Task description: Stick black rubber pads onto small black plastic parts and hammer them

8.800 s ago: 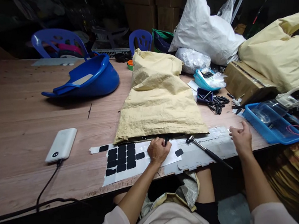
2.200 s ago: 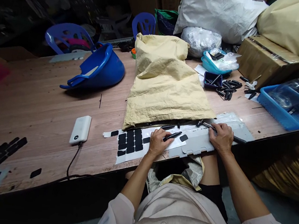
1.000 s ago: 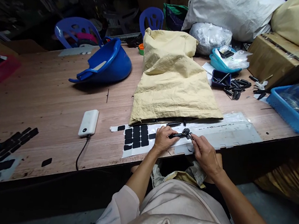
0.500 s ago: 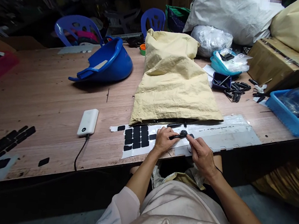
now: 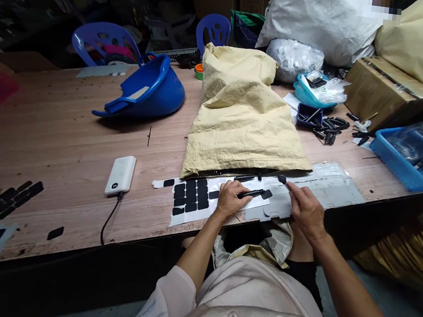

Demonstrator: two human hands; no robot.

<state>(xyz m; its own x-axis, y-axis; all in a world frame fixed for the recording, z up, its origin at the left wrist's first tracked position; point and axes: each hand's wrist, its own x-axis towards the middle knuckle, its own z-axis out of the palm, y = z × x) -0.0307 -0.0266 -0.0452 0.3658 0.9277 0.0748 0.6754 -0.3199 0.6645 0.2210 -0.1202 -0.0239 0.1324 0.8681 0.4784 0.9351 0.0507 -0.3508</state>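
Observation:
My left hand (image 5: pixel 231 198) grips a thin black rod-shaped piece (image 5: pixel 251 193) over a white backing sheet (image 5: pixel 214 213) near the front edge. To the right, my right hand (image 5: pixel 305 208) pinches a small round black piece (image 5: pixel 282 179) at its fingertips. Rows of black rounded stickers (image 5: pixel 191 197) lie on the sheet left of my left hand. A single black sticker (image 5: pixel 266 194) is beside the tip of the rod-shaped piece. Another dark rod (image 5: pixel 244 178) rests just behind my left hand, at the cloth bag's edge.
A yellow cloth bag (image 5: pixel 247 121) lies behind my hands. Left of it are a blue scoop-like basin (image 5: pixel 166 91) and a white power bank (image 5: pixel 120 175) with a cable. On the right stand a blue basket (image 5: pixel 399 163) and a cardboard box (image 5: pixel 389 93).
My right hand has moved right, away from my left hand, carrying the round black piece. My left hand still holds the rod-shaped piece. The view has shifted slightly.

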